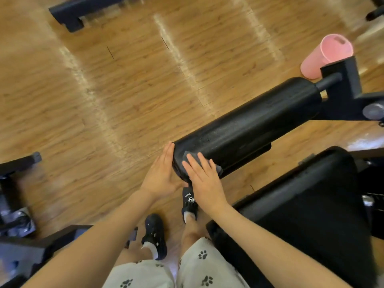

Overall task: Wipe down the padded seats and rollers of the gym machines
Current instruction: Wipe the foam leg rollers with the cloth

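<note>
A long black padded roller (pixel 249 125) runs from the centre up to the right, mounted on a black steel arm (pixel 345 94). My left hand (pixel 161 173) lies flat with straight fingers against the roller's near end cap. My right hand (pixel 204 179) presses a small grey cloth (pixel 188 155) flat onto the top of the roller near that end; most of the cloth is hidden under my palm. A black padded seat (pixel 307 208) sits at the lower right, beside my right forearm.
A pink cylindrical bin (pixel 326 55) stands on the wooden floor (pixel 124 90) behind the roller's mount. Black machine feet sit at the top left (pixel 68 15) and left edge (pixel 18 163). A dark frame part (pixel 31 250) lies at the lower left. My feet stand below the roller.
</note>
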`<state>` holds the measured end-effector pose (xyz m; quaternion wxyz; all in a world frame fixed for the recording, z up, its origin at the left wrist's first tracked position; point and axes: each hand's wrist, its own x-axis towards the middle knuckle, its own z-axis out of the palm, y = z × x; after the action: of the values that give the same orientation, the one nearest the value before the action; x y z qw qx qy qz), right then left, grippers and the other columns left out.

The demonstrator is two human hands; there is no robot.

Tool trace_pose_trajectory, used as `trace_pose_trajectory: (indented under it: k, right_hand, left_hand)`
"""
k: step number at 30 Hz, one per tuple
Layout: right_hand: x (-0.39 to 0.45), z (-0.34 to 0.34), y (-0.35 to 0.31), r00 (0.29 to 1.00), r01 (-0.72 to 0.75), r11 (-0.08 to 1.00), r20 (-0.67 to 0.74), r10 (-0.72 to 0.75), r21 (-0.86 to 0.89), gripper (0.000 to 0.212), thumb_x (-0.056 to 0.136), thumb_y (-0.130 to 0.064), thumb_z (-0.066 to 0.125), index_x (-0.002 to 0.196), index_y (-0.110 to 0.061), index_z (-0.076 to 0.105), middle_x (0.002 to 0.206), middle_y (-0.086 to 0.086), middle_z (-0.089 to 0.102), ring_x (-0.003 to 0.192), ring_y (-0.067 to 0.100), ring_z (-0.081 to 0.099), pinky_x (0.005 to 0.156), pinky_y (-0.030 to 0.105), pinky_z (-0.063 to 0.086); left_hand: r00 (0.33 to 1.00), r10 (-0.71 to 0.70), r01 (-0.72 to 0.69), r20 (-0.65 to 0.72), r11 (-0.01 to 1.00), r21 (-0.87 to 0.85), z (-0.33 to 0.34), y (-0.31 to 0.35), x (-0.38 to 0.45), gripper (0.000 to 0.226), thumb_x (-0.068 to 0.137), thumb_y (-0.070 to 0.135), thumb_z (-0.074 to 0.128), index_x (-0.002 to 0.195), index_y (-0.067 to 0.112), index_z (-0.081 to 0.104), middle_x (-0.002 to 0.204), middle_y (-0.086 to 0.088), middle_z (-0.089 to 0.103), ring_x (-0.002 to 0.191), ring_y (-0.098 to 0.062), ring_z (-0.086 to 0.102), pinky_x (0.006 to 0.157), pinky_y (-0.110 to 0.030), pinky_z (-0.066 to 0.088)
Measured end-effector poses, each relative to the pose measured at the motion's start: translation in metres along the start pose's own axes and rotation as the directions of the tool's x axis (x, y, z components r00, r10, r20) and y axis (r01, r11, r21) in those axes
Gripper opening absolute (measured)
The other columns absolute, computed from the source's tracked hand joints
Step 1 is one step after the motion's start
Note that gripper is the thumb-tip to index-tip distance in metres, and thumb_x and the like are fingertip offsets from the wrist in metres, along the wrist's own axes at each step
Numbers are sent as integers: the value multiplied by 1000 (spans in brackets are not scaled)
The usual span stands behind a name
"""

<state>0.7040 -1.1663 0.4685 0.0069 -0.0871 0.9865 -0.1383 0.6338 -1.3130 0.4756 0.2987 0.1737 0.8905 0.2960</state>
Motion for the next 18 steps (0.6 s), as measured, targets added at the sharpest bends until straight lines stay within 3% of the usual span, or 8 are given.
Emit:
trace_pose_trajectory:
  k: [2,3,6,8,10,12,15,18]
  right_hand:
    - [-1,-5,19,986,158,987,63,-155,-40,76,67,-11,73,134,-13,37,139,9,48,132,28,30,106,45,24]
    - [2,-10,30,987,150,987,69,-146,-56,75,68,-9,72,134,-13,37,139,9,48,132,28,31,106,44,24]
    - [13,-26,64,972,-230,973,-50,231,25,63,80,-2,63,137,-11,39,144,10,40,137,28,28,110,50,23]
    - [20,-32,75,864,-472,868,-117,490,153,50,91,-3,50,139,-11,38,149,9,32,141,26,18,113,52,20]
    - [26,-31,66,802,-539,814,-162,575,216,46,93,-4,45,138,-11,40,150,8,31,142,27,15,115,49,15]
    - [27,-22,44,849,-463,866,-186,494,187,46,88,-3,44,134,-11,44,145,8,39,139,30,22,111,49,20]
    - [10,0,-5,984,-101,985,-130,120,141,44,84,-9,38,127,-10,49,136,10,49,131,31,30,105,46,23]
    - [0,11,-8,993,80,994,-88,-73,80,50,82,-10,38,130,-12,47,138,9,49,133,27,29,111,40,13]
  left_hand:
    - [999,-15,16,28,1000,-26,-3,-3,4,121,68,37,82,150,14,-5,158,1,-5,143,-8,-1,112,-19,5]
    - [999,-29,31,45,999,-43,-5,-4,6,122,68,36,82,150,14,-5,159,1,-5,144,-11,0,112,-19,5]
    - [986,-76,95,147,988,-125,-14,-7,15,119,71,31,82,150,15,-5,159,-1,0,144,-15,7,109,-19,8]
    - [973,-87,127,212,975,-181,-19,-10,20,115,73,28,80,150,15,-4,158,-2,6,143,-17,12,106,-20,12]
    - [968,-87,141,234,964,-224,-22,-12,24,111,74,23,80,150,15,0,155,-3,16,140,-17,19,103,-19,15]
    - [968,-89,147,233,958,-246,-23,-14,25,107,75,21,79,150,16,3,152,-3,22,138,-17,23,101,-19,18]
    - [973,-72,121,220,969,-216,-22,-15,25,107,77,25,77,151,15,1,155,-2,18,140,-18,21,100,-15,18]
    - [972,-28,68,233,984,-164,-25,-19,22,108,79,25,75,151,15,-5,158,-1,11,142,-15,17,99,-10,17]
